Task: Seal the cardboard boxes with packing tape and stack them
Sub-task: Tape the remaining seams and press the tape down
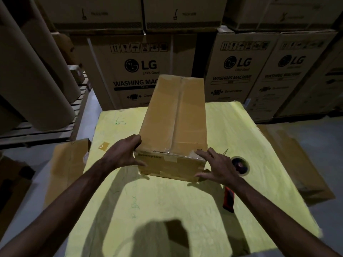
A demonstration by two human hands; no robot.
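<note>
1. LG washing machine cartons (pixel 137 71): a wall of them behind the cardboard box; not part of your job.
2. Yellow-covered table (pixel 167 210): under the cardboard box.
3. Cardboard box (pixel 176 117): it lies lengthwise away from you, flaps closed. Tape runs along the top seam and folds down over the near end, so sealing looks finished on the faces you can see. The far end and underside are hidden. Stacking appears to be what is left, and no stack of such boxes is in view.
4. Flattened cardboard (pixel 68 164): on the floor left of the box, with another sheet to its right.
5. Left hand (pixel 124 154): it clasps the box's near left corner, fingers curled on the side, thumb across the near face.
6. Right hand (pixel 220 167): fingers straight and spread, forefinger touching the near right corner; nothing is gripped.
7. Packing tape roll (pixel 241 166): just right of the box, set down beyond your right hand.
8. Orange-handled cutter (pixel 229 201): right of the box, nearer you, idle.
9. Tape scrap (pixel 104 145): stuck to the table left of the box.
</note>
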